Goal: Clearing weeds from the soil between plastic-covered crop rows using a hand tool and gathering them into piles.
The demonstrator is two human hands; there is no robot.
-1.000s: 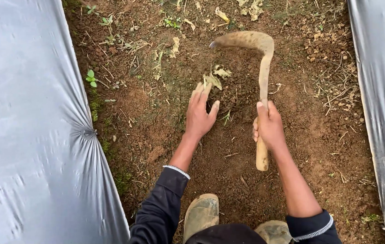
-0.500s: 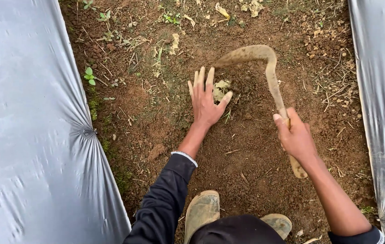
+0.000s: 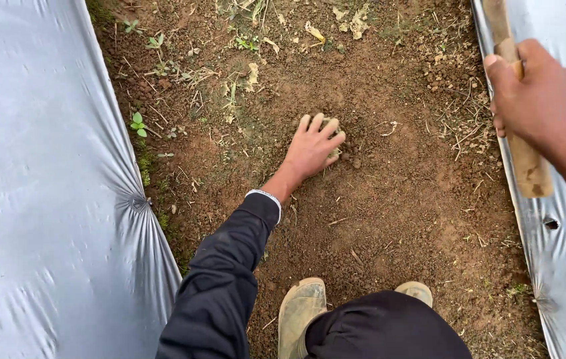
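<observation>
My left hand (image 3: 314,145) is down on the brown soil in the middle of the furrow, its fingers closed round a small pale-green clump of weed (image 3: 331,125) mixed with dirt. My right hand (image 3: 537,100) is raised at the upper right, gripping the wooden handle (image 3: 528,165) of a curved sickle. The handle's end points down toward me; the blade runs out of the top of the view and is hidden. The right hand hangs over the edge of the right plastic sheet, well apart from the left hand.
Grey plastic mulch sheets (image 3: 37,199) cover raised beds on the left and on the right (image 3: 562,279), the right one with small holes. Bare soil (image 3: 403,213) lies between them, with small weeds (image 3: 138,123) and dry leaves at the far end. My muddy boots (image 3: 301,312) stand below.
My right hand has swung the sickle up and to the right, out of the soil. My left hand has dropped from open above the ground to closed on the weed clump.
</observation>
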